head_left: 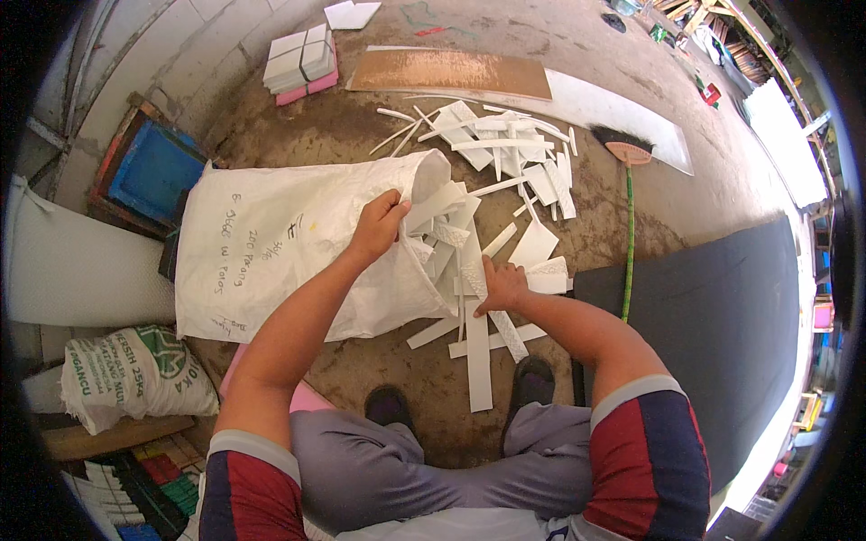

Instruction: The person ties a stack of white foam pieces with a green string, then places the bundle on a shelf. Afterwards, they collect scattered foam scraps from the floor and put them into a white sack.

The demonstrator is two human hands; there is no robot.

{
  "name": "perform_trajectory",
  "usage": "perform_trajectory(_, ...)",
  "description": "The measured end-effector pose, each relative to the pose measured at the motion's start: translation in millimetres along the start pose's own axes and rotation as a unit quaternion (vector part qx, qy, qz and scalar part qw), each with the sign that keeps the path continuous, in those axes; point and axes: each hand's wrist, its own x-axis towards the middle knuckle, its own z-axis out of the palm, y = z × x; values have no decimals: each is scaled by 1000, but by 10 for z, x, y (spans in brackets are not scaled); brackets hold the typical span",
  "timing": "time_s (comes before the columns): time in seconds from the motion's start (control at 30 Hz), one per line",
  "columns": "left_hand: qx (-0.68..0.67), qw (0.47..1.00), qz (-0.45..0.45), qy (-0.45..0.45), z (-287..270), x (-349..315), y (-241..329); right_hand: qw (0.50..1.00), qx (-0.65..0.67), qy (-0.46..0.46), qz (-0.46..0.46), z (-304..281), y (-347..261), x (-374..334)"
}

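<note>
A large white woven sack (pixel 271 236) lies on its side, its mouth toward the right, with handwriting on it. My left hand (pixel 379 225) is closed on the upper side of the sack's rim. White foam scraps (pixel 442 236), flat strips and odd pieces, fill the mouth and spill out. At the lower side of the mouth, my right hand (pixel 503 284) grips a long foam strip (pixel 474 270), thumb toward me and fingers away. More loose offcuts (pixel 510 149) lie heaped on the floor beyond and beside the sack. Part of my right fingertips is hidden by the foam.
A broom (pixel 629 225) with a green handle lies across a dark sheet (pixel 704 298) at right. Long boards (pixel 451 72) lie at the back. A strapped stack of white sheets (pixel 300 56), a blue framed panel (pixel 153 171) and a printed sack (pixel 135 374) stand left.
</note>
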Motion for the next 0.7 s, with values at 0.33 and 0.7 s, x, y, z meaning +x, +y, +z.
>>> perform_trajectory(0.33, -2, 1000, -14, -6, -158, 9, -31, 987, 96, 106, 76, -551, 386, 201)
perform_trajectory(0.7, -28, 999, -16, 10, -138, -47, -9, 930, 79, 357, 35, -399, 181, -41)
